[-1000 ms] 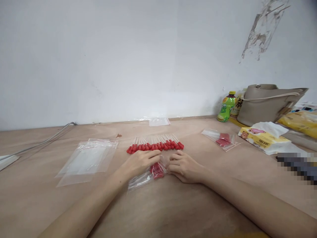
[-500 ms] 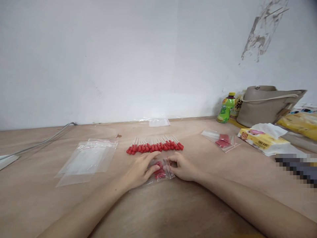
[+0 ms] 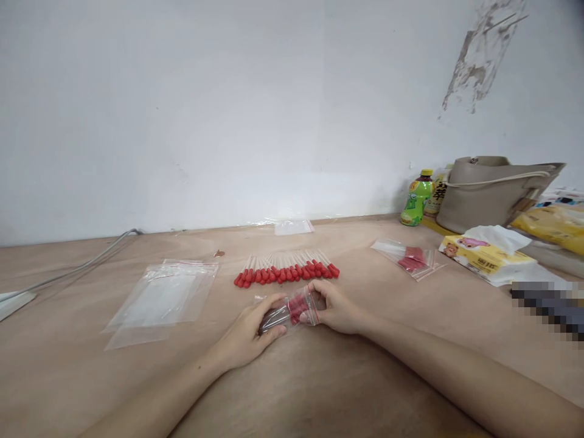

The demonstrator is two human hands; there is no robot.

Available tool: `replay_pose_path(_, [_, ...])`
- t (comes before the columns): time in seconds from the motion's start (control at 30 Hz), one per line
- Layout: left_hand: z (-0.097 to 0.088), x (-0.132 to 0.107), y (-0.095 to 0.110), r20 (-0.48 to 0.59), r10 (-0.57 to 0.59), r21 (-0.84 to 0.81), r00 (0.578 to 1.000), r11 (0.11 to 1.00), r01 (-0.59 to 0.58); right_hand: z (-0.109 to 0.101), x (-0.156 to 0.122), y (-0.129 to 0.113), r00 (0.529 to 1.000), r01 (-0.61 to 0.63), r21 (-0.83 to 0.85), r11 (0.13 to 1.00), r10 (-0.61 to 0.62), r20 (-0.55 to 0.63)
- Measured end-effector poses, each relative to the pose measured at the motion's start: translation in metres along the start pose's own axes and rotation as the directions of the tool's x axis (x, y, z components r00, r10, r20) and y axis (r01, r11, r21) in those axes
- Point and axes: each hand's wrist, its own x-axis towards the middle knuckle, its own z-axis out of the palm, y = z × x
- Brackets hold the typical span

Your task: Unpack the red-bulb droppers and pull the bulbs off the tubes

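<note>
a small clear plastic zip bag [image 3: 292, 310] with a thin red seal line, stuffed with red-bulbed droppers, is held at both ends just above the tabletop. its long side runs from 8 o'clock to 2 o'clock, red bulbs bunched toward the 2 o'clock end. it is near a row of loose red-bulbed droppers [image 3: 286, 272], at that row's 6 o'clock.

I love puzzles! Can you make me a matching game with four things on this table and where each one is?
Things:
1. filled bag
2. row of red-tipped sticks
3. empty bags
4. green bottle

Places:
A. by the wall, near the beige handbag
B. flat on the table, left of the left hand
C. held between the left hand and the right hand
D. lined up just beyond both hands

Pairs: 1-C, 2-D, 3-B, 4-A
</note>
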Motion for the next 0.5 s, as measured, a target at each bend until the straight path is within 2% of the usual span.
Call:
replay_pose_path(0.13, [-0.001,0.000,0.002,-0.010,-0.028,-0.003,1.000,1.000,0.028,0.002,0.001,-0.003,1.000,0.003,0.016,1.000,-0.003,0.021])
replay_pose_path(0.27, [-0.002,-0.001,0.003,-0.030,-0.027,0.014,0.999,1.000,0.028,-0.001,0.002,-0.011,0.994,0.091,-0.161,0.983,-0.080,0.075])
replay_pose_path(0.37, [-0.001,-0.001,0.003,-0.049,-0.028,0.019,0.998,0.999,0.029,-0.004,0.000,-0.014,0.994,0.096,-0.255,0.962,-0.080,0.075])
replay_pose_path(0.5, [0.000,0.000,0.002,-0.047,-0.037,-0.020,0.998,0.999,0.037,-0.009,-0.001,-0.011,0.991,0.118,-0.208,0.971,-0.101,0.090])
